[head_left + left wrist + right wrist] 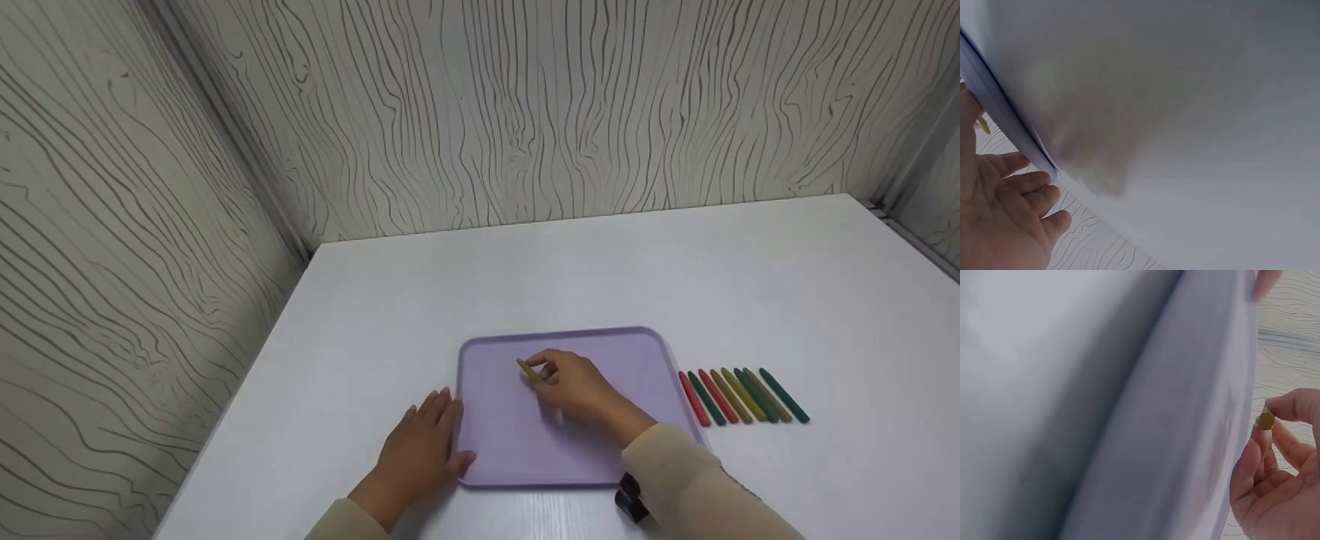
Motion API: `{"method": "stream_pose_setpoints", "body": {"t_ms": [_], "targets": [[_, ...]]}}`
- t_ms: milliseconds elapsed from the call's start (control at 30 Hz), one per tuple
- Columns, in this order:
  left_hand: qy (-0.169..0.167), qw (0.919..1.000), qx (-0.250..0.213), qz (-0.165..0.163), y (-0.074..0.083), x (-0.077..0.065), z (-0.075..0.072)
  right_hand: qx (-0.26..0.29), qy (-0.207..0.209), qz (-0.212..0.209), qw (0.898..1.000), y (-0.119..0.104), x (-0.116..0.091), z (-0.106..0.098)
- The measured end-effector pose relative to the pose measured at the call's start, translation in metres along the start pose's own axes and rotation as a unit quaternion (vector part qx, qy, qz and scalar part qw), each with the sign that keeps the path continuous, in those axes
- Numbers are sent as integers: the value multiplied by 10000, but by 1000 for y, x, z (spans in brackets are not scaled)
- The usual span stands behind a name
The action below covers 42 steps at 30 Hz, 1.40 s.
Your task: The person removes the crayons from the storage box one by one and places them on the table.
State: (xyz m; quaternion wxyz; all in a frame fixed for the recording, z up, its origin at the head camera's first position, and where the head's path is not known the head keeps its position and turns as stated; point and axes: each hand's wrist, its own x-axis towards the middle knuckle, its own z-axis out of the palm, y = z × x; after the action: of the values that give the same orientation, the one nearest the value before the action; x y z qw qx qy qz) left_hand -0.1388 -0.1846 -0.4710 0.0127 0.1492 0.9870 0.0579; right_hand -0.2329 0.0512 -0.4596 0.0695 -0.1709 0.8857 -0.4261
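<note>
Between thumb and fingers, my right hand [574,386] pinches a yellow-olive crayon [529,371] over the purple tray [510,442]. The right wrist view shows that crayon [1266,420] end-on, held by the fingertips. Beside the tray's left edge, my left hand [420,446] rests with its fingers extended and its thumb at the rim. In the left wrist view the left hand [1010,214] lies along the tray's edge [1002,107], holding nothing. Right of the tray, several crayons [739,395] in red, green, brown and yellow lie side by side in a row.
A white table [375,315] carries the tray and the crayons. Wood-grain patterned panels [525,112] stand behind it and to the left. A dark wrist-worn device [631,499] shows under the right sleeve, near the tray's front edge.
</note>
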Motion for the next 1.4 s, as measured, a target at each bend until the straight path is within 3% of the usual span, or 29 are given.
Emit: {"method": "stream_pose_setpoints", "body": {"t_ms": [200,533,1000,1400], "targets": [[10,10000,37,-16,1,-1,-2,157,-19,-191,9997,0,-4,-11],[115,9999,21,110,-1,0,0,215,288,28,9994,14,-10,-34],[-66,9999,-8,108,-3,0,1,-120,566,32,9983,40,-25,-77],[19,9998,-136,134,-3,-2,1,-368,702,390,9961,68,-49,-112]]}}
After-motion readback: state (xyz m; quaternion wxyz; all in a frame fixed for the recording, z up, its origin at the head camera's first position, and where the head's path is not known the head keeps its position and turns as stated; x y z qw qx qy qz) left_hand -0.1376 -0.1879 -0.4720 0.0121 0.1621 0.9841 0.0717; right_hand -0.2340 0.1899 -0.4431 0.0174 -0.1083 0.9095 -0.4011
